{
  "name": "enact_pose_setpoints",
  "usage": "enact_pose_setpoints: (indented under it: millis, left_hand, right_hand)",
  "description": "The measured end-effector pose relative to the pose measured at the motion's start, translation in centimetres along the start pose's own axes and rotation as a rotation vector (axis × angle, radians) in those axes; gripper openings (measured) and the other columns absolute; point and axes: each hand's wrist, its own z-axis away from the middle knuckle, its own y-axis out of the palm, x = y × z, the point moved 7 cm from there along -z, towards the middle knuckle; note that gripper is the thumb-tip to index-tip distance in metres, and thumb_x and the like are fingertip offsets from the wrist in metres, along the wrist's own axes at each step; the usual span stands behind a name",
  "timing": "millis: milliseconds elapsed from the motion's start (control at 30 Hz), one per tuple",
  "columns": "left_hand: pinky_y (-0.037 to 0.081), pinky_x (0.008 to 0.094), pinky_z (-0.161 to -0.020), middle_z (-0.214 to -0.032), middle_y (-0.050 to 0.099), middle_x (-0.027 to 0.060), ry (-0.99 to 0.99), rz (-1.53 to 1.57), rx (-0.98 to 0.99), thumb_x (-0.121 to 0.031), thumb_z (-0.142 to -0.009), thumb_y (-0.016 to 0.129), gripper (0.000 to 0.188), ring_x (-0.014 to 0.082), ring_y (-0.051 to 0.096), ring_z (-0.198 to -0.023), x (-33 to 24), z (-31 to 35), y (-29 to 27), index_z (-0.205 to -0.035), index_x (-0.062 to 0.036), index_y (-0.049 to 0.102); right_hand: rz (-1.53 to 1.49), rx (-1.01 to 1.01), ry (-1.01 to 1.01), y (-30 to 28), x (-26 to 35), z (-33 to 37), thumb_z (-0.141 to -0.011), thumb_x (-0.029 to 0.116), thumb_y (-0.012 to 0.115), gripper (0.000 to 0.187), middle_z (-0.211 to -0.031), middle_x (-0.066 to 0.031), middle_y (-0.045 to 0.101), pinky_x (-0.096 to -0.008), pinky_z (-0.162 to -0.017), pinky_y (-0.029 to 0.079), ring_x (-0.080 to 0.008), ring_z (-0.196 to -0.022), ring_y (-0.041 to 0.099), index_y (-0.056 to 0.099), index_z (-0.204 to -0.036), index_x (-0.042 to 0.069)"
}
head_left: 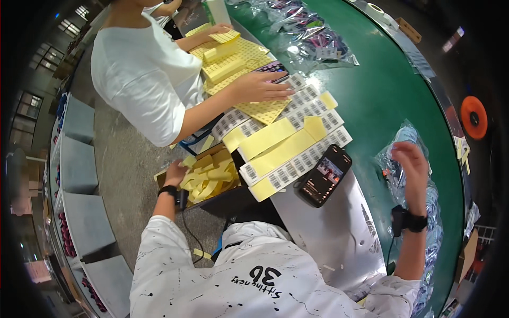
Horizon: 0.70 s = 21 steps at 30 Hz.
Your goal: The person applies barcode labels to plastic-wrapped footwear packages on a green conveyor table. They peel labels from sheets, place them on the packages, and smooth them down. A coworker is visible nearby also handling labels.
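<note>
My left hand (175, 174) is at the rim of a cardboard box (214, 198), its fingers closed on a small strip of yellow backing paper (189, 160). Loose yellow strips (212, 177) fill the box. Over the green table, my right hand (413, 161) is raised with fingers apart and curved, above a clear plastic bag (395, 172); whether it touches the bag is hard to tell. Between my hands lie overlapping barcode label sheets (297, 165) with bare yellow patches. A phone (325, 175) with a lit screen rests at their near edge.
On my left a co-worker in a white shirt (143, 74) reaches a hand (260, 87) over yellow sheets (228, 61). Bagged goods (313, 32) lie at the far side of the green table (371, 79). Grey bins (79, 164) line the left. A metal plate (339, 228) is before me.
</note>
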Motion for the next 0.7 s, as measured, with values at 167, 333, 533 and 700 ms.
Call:
enact_pose_setpoints:
  millis: [167, 333, 533, 700]
  left_hand:
    - [0.037, 0.0419, -0.107, -0.144, 0.041, 0.0242, 0.545, -0.092, -0.077, -0.019, -0.079, 0.074, 0.076, 0.0382, 0.043, -0.131, -17.5, 4.2, 2.0, -0.143, -0.0027, 0.037]
    - [0.038, 0.0417, -0.107, -0.143, 0.042, 0.0255, 0.672, -0.08, -0.013, -0.017, -0.077, 0.073, 0.085, 0.041, 0.042, -0.131, -22.6, 4.0, 2.4, -0.147, -0.002, 0.028]
    - [0.044, 0.042, -0.098, -0.123, 0.058, 0.0269, 0.738, -0.097, 0.009, -0.014, -0.078, 0.069, 0.061, 0.0406, 0.055, -0.115, -25.2, 3.9, 1.8, -0.131, 0.0061, 0.048]
    - [0.05, 0.0394, -0.09, -0.114, 0.064, 0.0211, 0.734, -0.064, 0.032, -0.012, -0.078, 0.07, 0.054, 0.0355, 0.063, -0.104, -25.8, 3.8, 1.6, -0.127, 0.0037, 0.053]
  right_hand:
    - [-0.029, 0.225, -0.02, 10.6, -0.1, 1.0, -0.09, 0.001, 0.062, 0.016, -0.094, -0.0022, 0.067, -0.0223, -0.073, 0.048, -0.007, -0.088, 0.06, 0.064, -0.105, -0.002]
    - [0.095, 0.422, -0.102, 18.6, 1.1, 1.6, -0.088, 0.001, 0.064, 0.013, -0.087, -0.0075, 0.068, -0.024, -0.073, 0.051, -0.012, -0.08, 0.064, 0.064, -0.099, -0.006]
    - [0.157, 0.559, -0.151, 23.8, 2.3, 1.5, -0.088, 0.003, 0.063, 0.012, -0.086, -0.0118, 0.069, -0.0278, -0.075, 0.053, -0.017, -0.08, 0.067, 0.063, -0.096, -0.007]
    - [0.161, 0.584, -0.17, 25.7, 2.1, 1.4, -0.089, 0.005, 0.063, 0.012, -0.084, -0.013, 0.068, -0.0287, -0.071, 0.052, -0.0192, -0.076, 0.066, 0.064, -0.094, -0.006]
